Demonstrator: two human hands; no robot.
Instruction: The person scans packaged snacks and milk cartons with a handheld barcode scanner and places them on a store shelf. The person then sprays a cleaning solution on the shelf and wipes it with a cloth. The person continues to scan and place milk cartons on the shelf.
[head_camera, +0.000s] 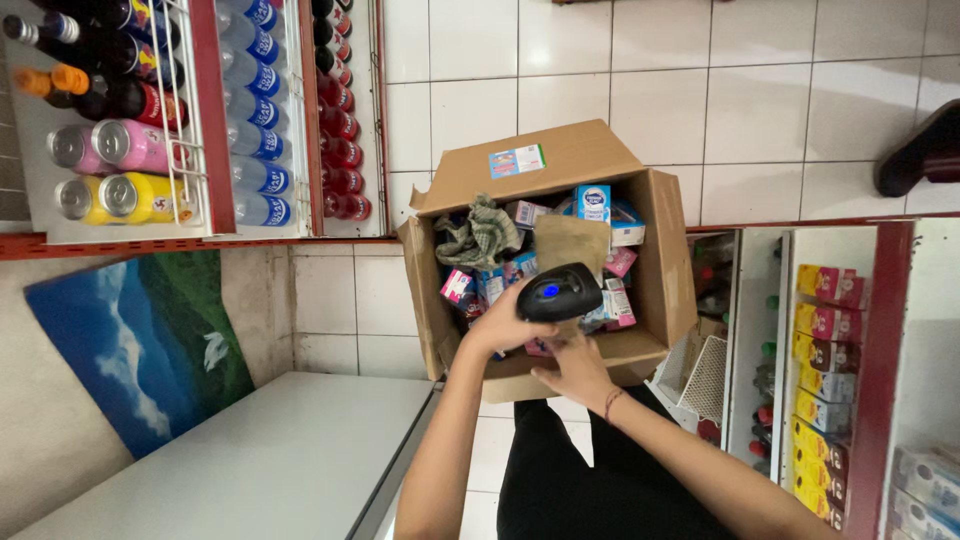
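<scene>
Setting: shop aisle with a white tiled floor (640, 90); the view appears turned on its side, so shelves run along the left and right edges.
Left hand: the left hand (500, 325) is closed around a black handheld scanner (558, 291), whose top shows a small blue light and which hangs over the open box.
Right hand: the right hand (575, 368) lies flat with fingers together on the near flap of the cardboard box (670, 265); it clamps nothing that can be seen, and a thin band sits on its wrist.
Box contents: small cartons (596, 203) in blue, pink and white, a loose cardboard piece (570, 243) and a checked green cloth (480, 235).
Progress: as a judgement, the box looks fairly full and the scanner is over the goods, so much of the scanning seems left; which cartons are already scanned cannot be told.
Around: bottles and cans (130, 110) on the left racks, boxed goods (825, 330) on the red-framed right shelves, a grey chest lid (280, 460) and a blue-green mat (140, 340) at lower left.
Hidden: the scanner's window faces away, the cartons beneath it are covered by both hands, and a dark shoe (920, 150) is cut off at the right edge.
</scene>
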